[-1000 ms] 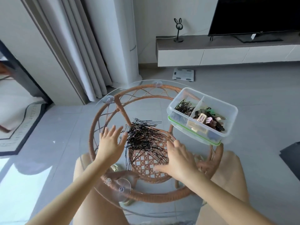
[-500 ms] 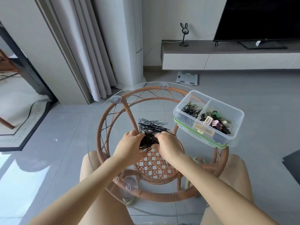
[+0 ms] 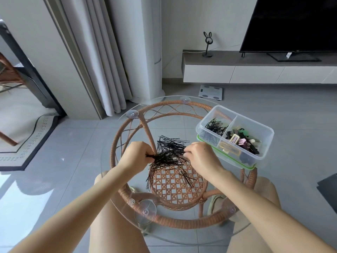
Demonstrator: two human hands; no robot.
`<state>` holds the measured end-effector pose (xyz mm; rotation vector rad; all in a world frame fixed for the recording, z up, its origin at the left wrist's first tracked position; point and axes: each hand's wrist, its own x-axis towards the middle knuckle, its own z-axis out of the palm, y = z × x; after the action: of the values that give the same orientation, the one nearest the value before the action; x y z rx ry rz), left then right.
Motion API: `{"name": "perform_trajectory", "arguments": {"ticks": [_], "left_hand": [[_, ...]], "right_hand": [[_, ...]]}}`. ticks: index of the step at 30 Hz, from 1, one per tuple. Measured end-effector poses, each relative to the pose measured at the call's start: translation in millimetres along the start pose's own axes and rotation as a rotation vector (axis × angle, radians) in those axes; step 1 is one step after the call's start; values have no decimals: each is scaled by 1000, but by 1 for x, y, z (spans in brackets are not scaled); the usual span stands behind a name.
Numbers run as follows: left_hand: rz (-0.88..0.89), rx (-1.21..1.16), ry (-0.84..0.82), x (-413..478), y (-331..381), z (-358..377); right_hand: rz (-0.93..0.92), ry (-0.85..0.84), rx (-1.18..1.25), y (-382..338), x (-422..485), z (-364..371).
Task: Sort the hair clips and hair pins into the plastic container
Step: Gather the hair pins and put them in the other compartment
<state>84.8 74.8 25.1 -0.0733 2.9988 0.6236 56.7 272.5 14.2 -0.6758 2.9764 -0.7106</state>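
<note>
A heap of black hair pins (image 3: 168,157) lies on the round glass table top (image 3: 116,181). My left hand (image 3: 135,157) grips a bunch of the pins at the heap's left side. My right hand (image 3: 201,157) pinches pins at the heap's right side. Some pins hang down fanned out between the hands. The clear plastic container (image 3: 262,148) with a green rim stands at the table's right edge. Its left compartment holds black hair pins (image 3: 215,126). Its right compartment holds several coloured hair clips (image 3: 240,141).
The glass top rests on a rattan frame (image 3: 182,220) with suction cups. My knees show beneath the glass. A white TV bench (image 3: 255,70) with a television stands at the back, a bathroom scale (image 3: 211,91) lies on the floor, and curtains (image 3: 105,57) hang at the left.
Both hands came together from open and spread beside the heap. They now hold the pins gathered into a bunch, lifted slightly off the glass.
</note>
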Motion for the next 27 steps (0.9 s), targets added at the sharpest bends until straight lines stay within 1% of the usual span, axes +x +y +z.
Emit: {"name": "perform_trajectory", "arguments": {"ticks": [4, 8, 11, 13, 16, 19, 21, 23, 27], "left_hand": [[-14, -70, 43, 0, 2, -11], [-34, -115, 79, 2, 5, -18], [-35, -136, 85, 3, 9, -24], [-30, -144, 85, 3, 11, -28], [-25, -158, 89, 6, 16, -35], [-19, -169, 116, 10, 23, -42], [-13, -186, 121, 13, 30, -47], [5, -210, 125, 17, 38, -51], [52, -241, 132, 32, 60, -57]], "right_hand": [[-6, 86, 45, 2, -2, -27], [98, 212, 94, 10, 4, -59], [264, 338, 115, 29, 21, -74], [404, 385, 165, 40, 35, -78], [609, 397, 284, 51, 55, -78], [728, 383, 291, 60, 72, -69], [736, 321, 260, 61, 78, -65], [698, 272, 207, 63, 81, -62], [599, 326, 108, 70, 76, -69]]}}
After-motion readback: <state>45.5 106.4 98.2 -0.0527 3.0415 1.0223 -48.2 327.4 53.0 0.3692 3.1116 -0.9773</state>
